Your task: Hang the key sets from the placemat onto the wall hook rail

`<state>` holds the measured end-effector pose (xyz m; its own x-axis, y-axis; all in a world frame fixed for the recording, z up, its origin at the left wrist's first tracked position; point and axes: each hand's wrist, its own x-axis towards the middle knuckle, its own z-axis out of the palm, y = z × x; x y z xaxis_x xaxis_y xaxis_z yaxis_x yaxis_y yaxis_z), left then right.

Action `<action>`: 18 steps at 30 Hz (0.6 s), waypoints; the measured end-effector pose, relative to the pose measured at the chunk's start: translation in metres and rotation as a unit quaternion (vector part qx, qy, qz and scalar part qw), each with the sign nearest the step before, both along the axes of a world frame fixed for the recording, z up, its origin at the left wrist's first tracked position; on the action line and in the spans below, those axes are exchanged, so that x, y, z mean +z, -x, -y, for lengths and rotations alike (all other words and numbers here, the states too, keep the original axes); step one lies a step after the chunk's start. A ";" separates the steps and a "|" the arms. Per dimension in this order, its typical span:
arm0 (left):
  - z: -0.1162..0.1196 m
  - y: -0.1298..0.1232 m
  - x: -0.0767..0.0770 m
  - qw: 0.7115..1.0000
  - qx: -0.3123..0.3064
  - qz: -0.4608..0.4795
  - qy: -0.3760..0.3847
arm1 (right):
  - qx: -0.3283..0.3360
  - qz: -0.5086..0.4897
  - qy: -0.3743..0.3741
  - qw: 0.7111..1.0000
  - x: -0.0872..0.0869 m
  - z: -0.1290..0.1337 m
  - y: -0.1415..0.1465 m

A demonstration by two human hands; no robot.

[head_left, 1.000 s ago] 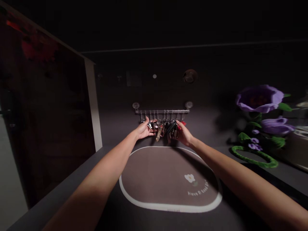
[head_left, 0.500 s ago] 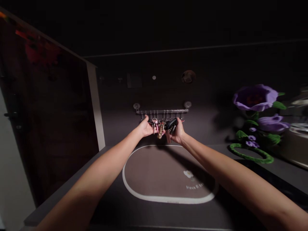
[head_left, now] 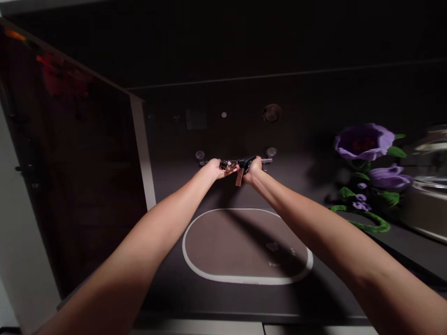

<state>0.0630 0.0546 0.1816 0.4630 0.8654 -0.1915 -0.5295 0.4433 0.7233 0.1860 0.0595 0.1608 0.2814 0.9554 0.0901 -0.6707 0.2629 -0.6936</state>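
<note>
A clear hook rail point(head_left: 267, 160) is fixed to the dark back wall by two round mounts. In front of it, my left hand point(head_left: 215, 168) is cupped around a small bunch of keys and charms point(head_left: 228, 165), its fingers curled beneath them. Beside it, my right hand point(head_left: 254, 168) holds a dark key bunch point(head_left: 246, 163). A brown tag point(head_left: 239, 177) hangs down between the two hands. Whether the keys still hang from the rail's hooks is hidden by the hands.
Below lies an oval brown mat point(head_left: 226, 246) with a white border. Purple knitted flowers point(head_left: 387, 177) with a green ring stand at right, next to a large glass jar point(head_left: 431, 200). A dark door point(head_left: 94, 186) is at left.
Both hands have moved up against the rail and closer together, lifting the keys with them. The view has shifted slightly.
</note>
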 end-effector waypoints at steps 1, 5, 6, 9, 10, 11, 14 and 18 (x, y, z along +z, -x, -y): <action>0.002 -0.001 0.002 1.000 0.006 -0.007 -0.008 | -0.015 0.001 0.011 1.000 0.004 0.003 0.002; 0.013 0.002 -0.004 0.999 0.016 -0.011 -0.039 | -0.013 0.019 0.034 0.999 0.006 0.027 0.006; 0.016 0.004 -0.010 0.999 0.013 -0.010 -0.042 | -0.003 0.028 0.045 0.999 0.002 0.033 0.006; 0.027 0.010 -0.040 0.999 0.021 -0.020 -0.024 | 0.052 0.063 0.078 0.994 -0.023 0.052 0.003; 0.030 0.012 -0.052 0.999 0.026 -0.033 -0.016 | 0.068 0.077 0.089 0.991 -0.034 0.057 0.001; 0.033 0.013 -0.064 0.998 0.028 -0.047 -0.008 | 0.083 0.093 0.104 0.987 -0.047 0.061 -0.001; 0.040 0.019 -0.099 0.998 0.003 -0.067 0.008 | 0.144 0.174 0.156 0.962 -0.081 0.073 -0.009; 0.043 0.029 -0.131 0.994 -0.004 -0.106 0.014 | 0.183 0.332 0.184 0.907 -0.107 0.083 -0.021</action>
<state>0.0336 0.0113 0.0509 0.4166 0.8548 -0.3095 -0.3621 0.4683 0.8060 0.2074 -0.0240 0.0542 -0.0598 0.9736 -0.2202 -0.0682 -0.2241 -0.9722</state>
